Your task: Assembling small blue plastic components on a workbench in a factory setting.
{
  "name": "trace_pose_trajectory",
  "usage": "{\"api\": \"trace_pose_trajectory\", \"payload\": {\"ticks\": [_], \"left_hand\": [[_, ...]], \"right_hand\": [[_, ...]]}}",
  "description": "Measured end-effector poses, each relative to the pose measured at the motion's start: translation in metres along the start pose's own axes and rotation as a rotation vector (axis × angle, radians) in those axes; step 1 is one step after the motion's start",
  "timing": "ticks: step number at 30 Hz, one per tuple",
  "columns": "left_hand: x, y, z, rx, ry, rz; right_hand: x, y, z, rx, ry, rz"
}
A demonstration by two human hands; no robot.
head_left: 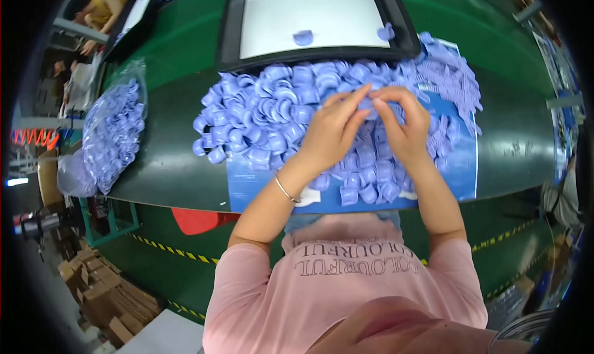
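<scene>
My left hand (334, 128) and my right hand (407, 124) meet over a heap of lilac plastic parts, fingertips pinched close together. Between them is a small lilac plastic piece (370, 104), mostly hidden by the fingers. Curved, cap-like lilac parts (253, 116) spread to the left of my hands, and more of them lie between my forearms. To the right lies a pile of thinner, comb-like lilac strips (455, 78). A blue sheet (247, 187) is under much of the heap.
Beyond the heap stands a black-rimmed tray (226, 41) with a white bottom and a few lilac pieces. A clear bag of lilac parts (114, 134) rests at the table's left end. Another person (108, 10) sits far left. A red stool (198, 221) is below the near edge.
</scene>
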State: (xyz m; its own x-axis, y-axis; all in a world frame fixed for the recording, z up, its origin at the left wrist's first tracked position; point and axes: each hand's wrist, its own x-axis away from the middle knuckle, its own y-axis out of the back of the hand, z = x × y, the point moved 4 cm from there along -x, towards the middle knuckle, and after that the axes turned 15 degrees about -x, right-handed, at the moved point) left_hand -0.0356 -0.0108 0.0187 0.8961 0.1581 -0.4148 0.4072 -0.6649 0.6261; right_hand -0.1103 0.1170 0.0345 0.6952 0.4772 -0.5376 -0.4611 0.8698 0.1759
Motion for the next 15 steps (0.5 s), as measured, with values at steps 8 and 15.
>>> {"api": "trace_pose_trajectory", "payload": {"ticks": [8, 15], "left_hand": [[0.001, -0.015, 0.011, 0.537, 0.338, 0.091], [0.003, -0.008, 0.011, 0.628, 0.327, 0.059]], "right_hand": [[0.0, 0.003, -0.009, 0.039, 0.02, 0.121], [0.001, 0.005, -0.004, -0.191, -0.198, 0.171]]}}
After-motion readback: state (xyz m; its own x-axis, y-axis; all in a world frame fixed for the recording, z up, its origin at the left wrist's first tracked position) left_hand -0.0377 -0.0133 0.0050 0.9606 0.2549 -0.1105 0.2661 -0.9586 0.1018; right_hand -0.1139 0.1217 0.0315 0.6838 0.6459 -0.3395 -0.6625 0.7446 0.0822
